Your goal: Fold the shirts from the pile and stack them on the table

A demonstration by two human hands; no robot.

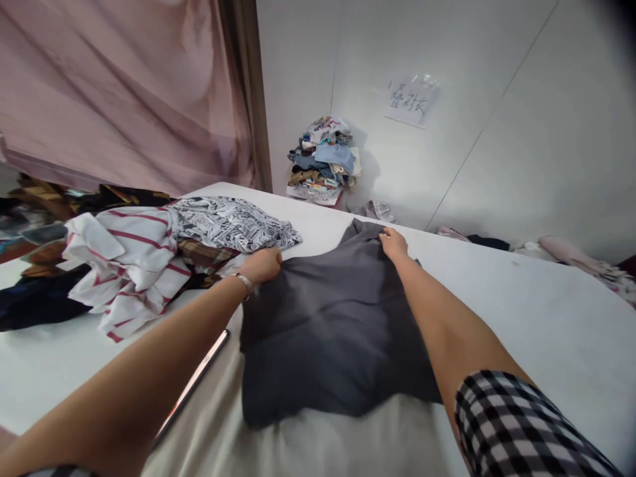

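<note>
A dark grey garment [328, 324] lies spread on the white table [521, 311] in front of me. My left hand [262, 264] grips the garment's far left corner, fingers closed on the cloth; a bracelet sits on that wrist. At the far edge, near the middle top, my right hand [393, 242] pinches the fabric. Both arms reach forward over the garment, and the right one has a black-and-white checked sleeve.
A heap of clothes lies at the left: a white shirt with red stripes [132, 265], a black-and-white printed shirt [233, 225], dark items. A thin dark bar [191, 387] lies by my left arm. More clothes are piled on the floor [325, 159] by the white wall, under a paper sign [410, 101].
</note>
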